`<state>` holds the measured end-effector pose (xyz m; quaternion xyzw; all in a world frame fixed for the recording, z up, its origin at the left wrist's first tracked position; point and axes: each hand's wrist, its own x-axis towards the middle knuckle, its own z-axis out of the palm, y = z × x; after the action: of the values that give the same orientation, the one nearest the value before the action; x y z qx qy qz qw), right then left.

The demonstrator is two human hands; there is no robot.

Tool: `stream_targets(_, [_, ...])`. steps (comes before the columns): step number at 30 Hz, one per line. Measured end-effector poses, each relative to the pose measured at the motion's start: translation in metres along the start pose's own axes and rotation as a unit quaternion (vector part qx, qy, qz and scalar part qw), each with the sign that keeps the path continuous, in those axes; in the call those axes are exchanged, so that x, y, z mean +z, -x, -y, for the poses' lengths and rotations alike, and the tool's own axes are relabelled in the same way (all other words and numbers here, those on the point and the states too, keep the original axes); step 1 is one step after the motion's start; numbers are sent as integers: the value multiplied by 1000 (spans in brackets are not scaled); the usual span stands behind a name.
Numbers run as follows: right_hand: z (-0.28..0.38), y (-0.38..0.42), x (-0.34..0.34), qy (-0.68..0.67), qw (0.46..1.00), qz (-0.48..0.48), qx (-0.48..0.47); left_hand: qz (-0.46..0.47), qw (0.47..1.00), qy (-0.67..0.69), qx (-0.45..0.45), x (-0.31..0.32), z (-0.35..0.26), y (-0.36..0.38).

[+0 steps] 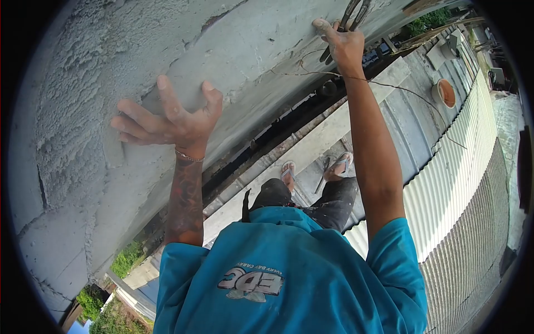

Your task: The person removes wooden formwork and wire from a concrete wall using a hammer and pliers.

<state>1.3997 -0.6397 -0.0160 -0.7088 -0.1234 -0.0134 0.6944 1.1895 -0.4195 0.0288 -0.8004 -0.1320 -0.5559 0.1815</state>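
My left hand (178,119), at the end of a tattooed forearm with a chain bracelet (189,157), rests on the grey cement wall (239,47) with its fingers spread. It holds nothing. Higher up and to the right, my right hand (346,47) is closed around dark-handled pliers (354,14); their jaws are not clearly visible. The thumb of that hand points toward the wall. A thin rusty wire (397,87) passes by my right wrist, running from near the wall out over the roof.
My sandalled feet (339,167) stand on a narrow ledge below, beside a dark gap (278,125) along the wall. Corrugated roofing sheets (456,183) slope off to the right. An orange-brown bucket (445,93) sits on the metal roof. Rough plaster (78,72) covers the wall's upper left.
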Motion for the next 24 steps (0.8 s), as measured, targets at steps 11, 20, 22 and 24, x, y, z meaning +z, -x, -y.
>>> stream_targets(11, [0, 2, -27, 122, 992, -10, 25, -39, 999, 3, -12, 8, -1, 2])
stream_targets(20, [-112, 165, -161, 209, 938, 61, 270, -22, 998, -51, 3, 4, 0, 11])
stream_targets(22, [-125, 221, -190, 234, 898, 88, 362, -13, 999, -40, -33, -6, -3, 2])
stream_targets(24, [-133, 273, -217, 180, 863, 100, 461, 9, 997, -81, 12, -3, 1, 7])
